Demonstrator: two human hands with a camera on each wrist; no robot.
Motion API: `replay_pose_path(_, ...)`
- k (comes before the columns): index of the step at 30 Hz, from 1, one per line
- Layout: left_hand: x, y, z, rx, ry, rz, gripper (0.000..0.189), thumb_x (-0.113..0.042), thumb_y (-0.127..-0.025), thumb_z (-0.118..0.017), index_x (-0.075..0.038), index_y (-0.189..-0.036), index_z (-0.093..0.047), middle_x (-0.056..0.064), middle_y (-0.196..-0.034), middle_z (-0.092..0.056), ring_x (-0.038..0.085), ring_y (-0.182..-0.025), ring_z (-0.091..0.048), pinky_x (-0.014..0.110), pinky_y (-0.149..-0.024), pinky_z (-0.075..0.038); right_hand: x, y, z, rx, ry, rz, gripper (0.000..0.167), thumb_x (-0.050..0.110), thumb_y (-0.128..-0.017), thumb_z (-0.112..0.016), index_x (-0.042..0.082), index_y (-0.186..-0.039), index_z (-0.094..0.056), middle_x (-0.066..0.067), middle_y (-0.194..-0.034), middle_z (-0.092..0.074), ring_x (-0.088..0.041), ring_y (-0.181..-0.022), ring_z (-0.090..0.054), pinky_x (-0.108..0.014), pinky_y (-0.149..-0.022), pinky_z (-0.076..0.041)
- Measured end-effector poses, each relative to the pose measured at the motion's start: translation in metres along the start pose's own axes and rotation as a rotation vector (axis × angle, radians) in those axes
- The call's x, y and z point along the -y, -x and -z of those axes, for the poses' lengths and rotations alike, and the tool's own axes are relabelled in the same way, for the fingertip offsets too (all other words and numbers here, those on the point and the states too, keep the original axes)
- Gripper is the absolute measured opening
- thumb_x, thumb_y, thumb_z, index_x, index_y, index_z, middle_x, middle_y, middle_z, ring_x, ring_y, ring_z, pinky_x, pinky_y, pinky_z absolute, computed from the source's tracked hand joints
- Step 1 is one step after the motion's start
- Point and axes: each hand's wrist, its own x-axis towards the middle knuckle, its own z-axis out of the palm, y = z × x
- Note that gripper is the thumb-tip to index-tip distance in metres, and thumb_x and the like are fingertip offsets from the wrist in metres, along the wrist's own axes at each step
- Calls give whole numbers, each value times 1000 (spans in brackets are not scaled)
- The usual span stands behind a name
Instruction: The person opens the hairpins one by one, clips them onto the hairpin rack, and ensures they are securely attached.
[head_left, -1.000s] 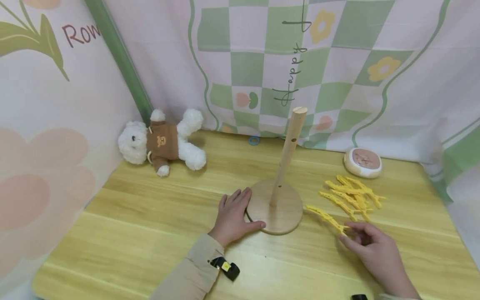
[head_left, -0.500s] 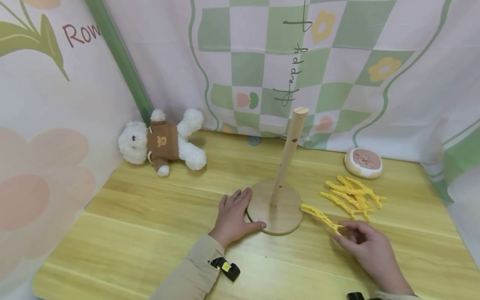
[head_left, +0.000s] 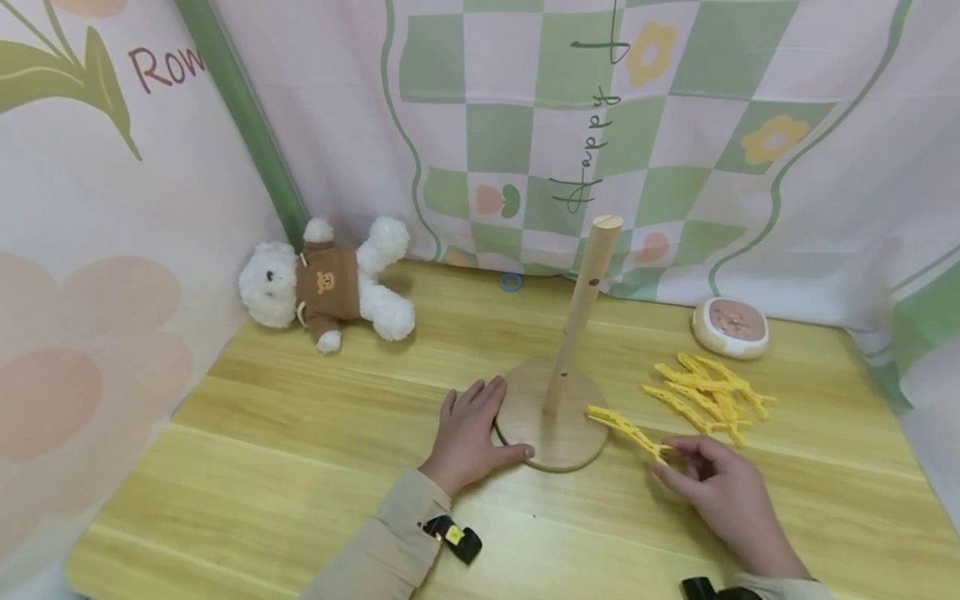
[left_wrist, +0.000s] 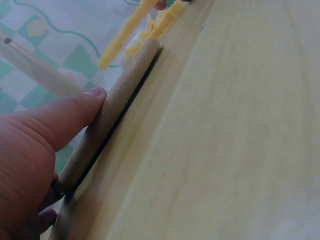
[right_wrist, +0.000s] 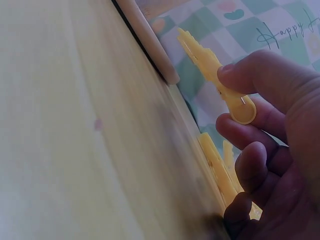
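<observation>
My left hand (head_left: pixel 468 437) rests at the left rim of a wooden stand's round base (head_left: pixel 573 446), its fingers spread and the thumb touching the near edge. The thumb (left_wrist: pixel 82 107) shows along that rim in the left wrist view. A wooden post (head_left: pixel 585 292) with small holes rises upright from the base. My right hand (head_left: pixel 723 492) pinches one end of a long yellow plastic clip (head_left: pixel 626 429), between thumb and fingers. Its far tip overlaps the base's right edge in the head view. The right wrist view shows the clip's (right_wrist: pixel 205 60) jagged edge and rounded end.
Several more yellow clips (head_left: pixel 705 387) lie heaped right of the stand. Behind them is a white device with a pinkish face (head_left: pixel 735 321). A white plush toy in a brown top (head_left: pixel 330 283) lies at the back left. A small blue ring (head_left: pixel 511 282) sits by the printed curtain (head_left: pixel 498 75).
My right hand has moved left with the pinched clip, bringing its tip from beside the base to over its right edge. My left hand stays at the base.
</observation>
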Motion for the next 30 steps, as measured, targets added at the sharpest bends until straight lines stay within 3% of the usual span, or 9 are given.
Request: replay_pose_path(30,-1,1,2,-8,-3,-4,105,-66,-79,-73,-9,-157,-32,5,-162,-32,29,-150,-27,59,-120,-10,14,-12,-17,79,-33,-40,28,13,-77,-88,9,-101,-75,2,-67,-53,-7,-57,-45,-23,-47,-41)
